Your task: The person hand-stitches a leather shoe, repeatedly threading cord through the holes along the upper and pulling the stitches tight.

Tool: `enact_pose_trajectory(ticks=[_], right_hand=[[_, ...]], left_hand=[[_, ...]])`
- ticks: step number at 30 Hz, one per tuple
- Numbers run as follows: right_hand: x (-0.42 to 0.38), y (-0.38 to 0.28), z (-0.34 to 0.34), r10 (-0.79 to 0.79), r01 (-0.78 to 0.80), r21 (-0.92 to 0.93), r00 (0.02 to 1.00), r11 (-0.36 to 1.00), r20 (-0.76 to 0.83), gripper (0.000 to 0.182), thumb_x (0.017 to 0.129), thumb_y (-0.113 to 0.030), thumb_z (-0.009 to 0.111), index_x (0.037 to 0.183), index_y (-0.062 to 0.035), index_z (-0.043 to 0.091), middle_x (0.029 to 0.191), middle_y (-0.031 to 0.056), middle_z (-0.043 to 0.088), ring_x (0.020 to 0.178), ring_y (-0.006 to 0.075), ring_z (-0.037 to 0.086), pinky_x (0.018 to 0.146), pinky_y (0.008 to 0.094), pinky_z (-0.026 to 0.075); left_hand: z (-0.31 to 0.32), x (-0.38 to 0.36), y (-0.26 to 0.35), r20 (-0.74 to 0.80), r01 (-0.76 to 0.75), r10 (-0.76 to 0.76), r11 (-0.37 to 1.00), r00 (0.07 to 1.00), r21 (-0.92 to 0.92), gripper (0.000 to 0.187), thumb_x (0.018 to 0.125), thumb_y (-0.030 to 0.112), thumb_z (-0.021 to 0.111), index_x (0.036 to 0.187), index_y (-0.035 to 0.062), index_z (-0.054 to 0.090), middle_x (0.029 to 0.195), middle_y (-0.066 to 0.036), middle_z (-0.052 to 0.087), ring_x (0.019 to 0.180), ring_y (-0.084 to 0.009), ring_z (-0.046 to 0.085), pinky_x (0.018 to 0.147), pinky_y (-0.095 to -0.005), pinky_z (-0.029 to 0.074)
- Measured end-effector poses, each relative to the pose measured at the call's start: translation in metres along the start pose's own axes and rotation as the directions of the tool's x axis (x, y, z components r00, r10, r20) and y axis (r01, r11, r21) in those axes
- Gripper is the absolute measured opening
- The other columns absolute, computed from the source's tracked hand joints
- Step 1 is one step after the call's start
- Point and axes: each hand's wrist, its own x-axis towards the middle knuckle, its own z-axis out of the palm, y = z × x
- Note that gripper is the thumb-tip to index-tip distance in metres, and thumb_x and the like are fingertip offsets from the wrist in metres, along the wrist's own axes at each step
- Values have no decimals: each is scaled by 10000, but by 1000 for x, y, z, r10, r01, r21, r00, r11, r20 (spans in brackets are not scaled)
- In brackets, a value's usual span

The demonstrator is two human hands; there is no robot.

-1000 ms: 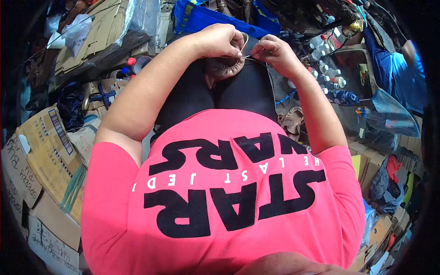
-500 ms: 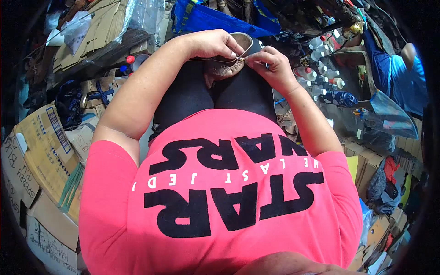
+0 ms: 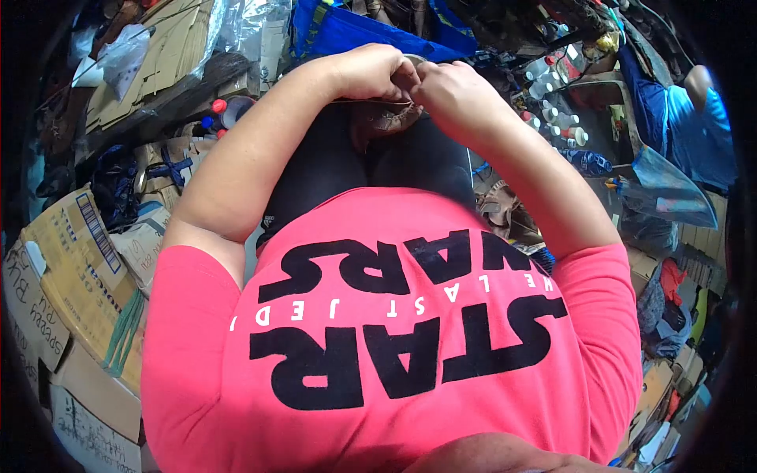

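Note:
A brown leather shoe (image 3: 385, 126) with stitches along its edge rests on my lap, across the dark trousers (image 3: 315, 158). Over its opening, my left hand (image 3: 384, 72) is closed, its fingers curled in a pinch. My right hand (image 3: 451, 93) is closed too, fingertips meeting those of the left at the shoe's upper edge. A thin thread (image 3: 359, 101) runs below the left hand to the stitched edge, between the two pinches. Both hands cover much of the shoe's opening, and the exact grip of the fingertips is partly hidden.
A blue bag (image 3: 371, 31) lies beyond my knees. Several plastic bottles (image 3: 564, 121) stand to the right, near a person in a blue shirt (image 3: 698, 130). Cardboard boxes (image 3: 75, 260) are piled on the left, with flat cardboard (image 3: 154, 59) behind. Brown shoes (image 3: 501, 206) lie beside my right thigh.
My right hand has turned over and moved up and left, closing the gap to the left hand. The left fingers have curled inward, and the shoe's opening is more covered.

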Motion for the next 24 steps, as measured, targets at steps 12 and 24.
enact_pose_trajectory(ticks=[12,24], right_hand=[[7,6,24,280,-287,326,957,901,69,114,736,-110,640,839,-79,679,822,167,638,810,336,632,718,410,509],[-2,11,31,359,-320,611,931,724,62,157,798,-147,660,912,-41,646,741,106,635,652,216,606,635,314,488]], left_hand=[[13,7,-16,-436,-114,182,978,881,177,349,640,96,772,970,96,658,909,-94,604,916,-251,594,804,-344,476],[28,-11,0,-647,112,140,937,750,332,343,695,171,742,1007,103,618,957,-105,589,947,-292,590,815,-368,478]])
